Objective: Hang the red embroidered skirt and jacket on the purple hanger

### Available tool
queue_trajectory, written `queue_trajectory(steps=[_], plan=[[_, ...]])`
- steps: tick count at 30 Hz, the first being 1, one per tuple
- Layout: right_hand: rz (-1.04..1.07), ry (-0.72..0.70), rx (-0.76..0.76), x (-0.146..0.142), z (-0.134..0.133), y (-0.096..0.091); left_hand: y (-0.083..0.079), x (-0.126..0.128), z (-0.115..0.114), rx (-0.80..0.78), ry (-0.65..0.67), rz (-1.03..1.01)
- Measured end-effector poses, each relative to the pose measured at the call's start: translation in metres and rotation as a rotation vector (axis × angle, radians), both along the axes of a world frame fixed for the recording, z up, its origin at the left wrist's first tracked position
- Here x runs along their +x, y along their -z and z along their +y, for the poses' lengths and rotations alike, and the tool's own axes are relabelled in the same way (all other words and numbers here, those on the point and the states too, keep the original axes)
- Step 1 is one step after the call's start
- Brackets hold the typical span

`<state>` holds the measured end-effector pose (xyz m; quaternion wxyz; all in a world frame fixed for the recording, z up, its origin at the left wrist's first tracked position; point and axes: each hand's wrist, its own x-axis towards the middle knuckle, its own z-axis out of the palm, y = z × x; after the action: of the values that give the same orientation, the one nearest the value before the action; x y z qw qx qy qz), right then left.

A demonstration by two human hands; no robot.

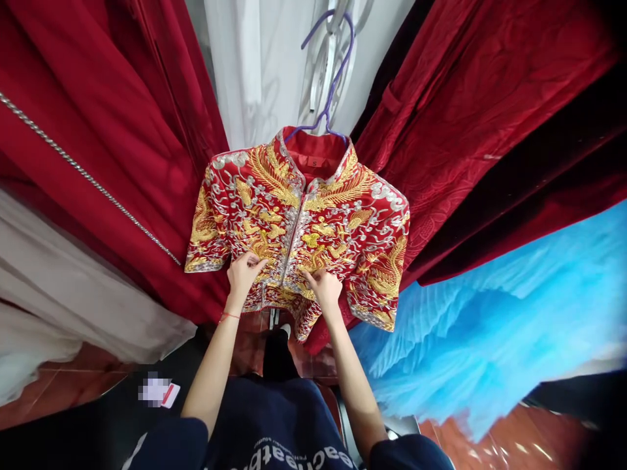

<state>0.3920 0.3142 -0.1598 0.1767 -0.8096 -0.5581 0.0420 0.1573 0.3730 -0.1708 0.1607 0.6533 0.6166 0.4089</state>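
Observation:
In front of me hangs a short-sleeved red jacket with gold and silver embroidery and a stand-up collar. A purple hanger carries it by the shoulders, its hook at the top. The front edges meet along a silver-trimmed line, and a small size label shows inside the collar. My left hand pinches the cloth low on the jacket's left-hand front panel in view. My right hand pinches the other panel at about the same height. The lower hem between and below my hands is bent and folded.
Red gowns hang on the left, a patterned dark red one on the right. Blue ruffled tulle spreads at lower right, pale fabric at lower left. A silver chain trim crosses the left gown. White cloth hangs behind.

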Motion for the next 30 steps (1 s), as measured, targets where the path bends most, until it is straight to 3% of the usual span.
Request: queue_trajectory(steps=[5,14,18,21,23,26,30], plan=[[0.024,0.061,0.001,0.000,0.006,-0.003,-0.004,0.009,0.018,-0.082,0.002,0.129],[0.129,0.105,0.022,-0.004,0.025,0.001,0.000,0.024,0.022,-0.093,-0.128,0.222],[0.225,-0.062,0.068,0.006,0.017,-0.013,-0.012,0.011,0.022,-0.133,0.039,0.168],[0.295,-0.218,0.150,0.024,-0.007,-0.037,-0.034,-0.012,0.017,-0.086,0.156,0.104],[0.318,-0.315,0.328,0.035,-0.025,-0.056,-0.056,-0.026,0.012,0.039,0.106,0.062],[0.278,-0.407,0.656,0.039,-0.044,-0.086,-0.098,-0.031,0.002,0.377,-0.062,-0.024],[0.068,-0.348,0.971,0.037,-0.044,-0.129,-0.162,-0.018,-0.001,0.724,-0.130,-0.058]])
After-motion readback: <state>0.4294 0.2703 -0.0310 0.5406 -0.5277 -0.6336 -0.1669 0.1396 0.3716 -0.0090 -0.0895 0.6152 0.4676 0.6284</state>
